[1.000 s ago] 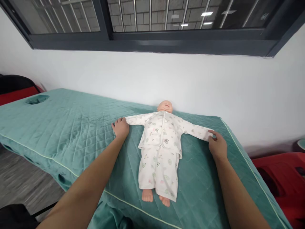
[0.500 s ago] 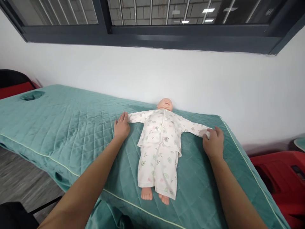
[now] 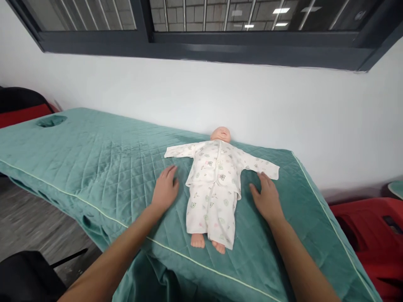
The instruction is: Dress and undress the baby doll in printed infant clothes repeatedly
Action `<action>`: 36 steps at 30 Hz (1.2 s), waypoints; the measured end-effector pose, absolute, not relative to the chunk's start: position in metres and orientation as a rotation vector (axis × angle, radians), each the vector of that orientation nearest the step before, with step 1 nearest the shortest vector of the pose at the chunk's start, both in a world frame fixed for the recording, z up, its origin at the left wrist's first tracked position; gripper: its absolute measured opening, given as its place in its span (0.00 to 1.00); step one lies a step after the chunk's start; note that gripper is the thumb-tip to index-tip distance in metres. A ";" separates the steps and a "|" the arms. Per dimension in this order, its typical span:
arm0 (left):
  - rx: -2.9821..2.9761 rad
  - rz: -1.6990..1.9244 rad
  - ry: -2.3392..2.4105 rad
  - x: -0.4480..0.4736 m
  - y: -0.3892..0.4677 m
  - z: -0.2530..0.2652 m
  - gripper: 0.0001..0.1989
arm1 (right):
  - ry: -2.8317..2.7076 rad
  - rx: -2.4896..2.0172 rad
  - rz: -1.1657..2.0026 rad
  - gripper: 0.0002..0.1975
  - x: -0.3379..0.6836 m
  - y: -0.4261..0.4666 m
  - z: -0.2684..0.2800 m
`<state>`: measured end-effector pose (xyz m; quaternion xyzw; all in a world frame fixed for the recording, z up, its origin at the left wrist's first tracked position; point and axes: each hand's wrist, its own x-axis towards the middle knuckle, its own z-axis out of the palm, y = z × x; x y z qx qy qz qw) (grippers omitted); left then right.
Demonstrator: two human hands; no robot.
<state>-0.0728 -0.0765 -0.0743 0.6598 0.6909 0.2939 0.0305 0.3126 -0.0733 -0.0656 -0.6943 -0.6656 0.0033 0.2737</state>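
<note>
Head view: your left hand and right hand are empty, fingers loosely extended, thumbs apart; between them the clothed doll lies face-up on the green bed, sleeves just beyond your fingers.

Jacket: white, scattered small print, dark-lined animal-like figures, touches of pink and pale green. Trousers: same white ground, similar loose print, green and pink patches showing; finer motifs too small to make out. Doll's head and feet: pinkish peach, plain.

Bed cover: teal green, quilted in diamonds, sheen paler toward the left; piping pale yellow-green.

Wall: plain white. Window frame: dark slate grey. Bars: silvery, in upright stripes; grey-brown block grid behind. Floor: grey, streaked like wood grain. Plastic object at right: red, one dark inset. Item at far left: black above, red below.
</note>
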 end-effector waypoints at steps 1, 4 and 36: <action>2.080 0.964 2.035 -0.069 -0.095 -0.077 0.25 | -1.793 -1.760 0.070 0.27 0.298 -0.091 -0.063; 2.119 1.054 1.814 -0.055 -0.153 -0.084 0.22 | -1.787 -1.519 0.379 0.24 0.248 -0.154 -0.050; 2.082 1.114 1.631 -0.039 -0.260 -0.092 0.08 | -1.951 -1.368 0.309 0.12 0.161 -0.265 -0.051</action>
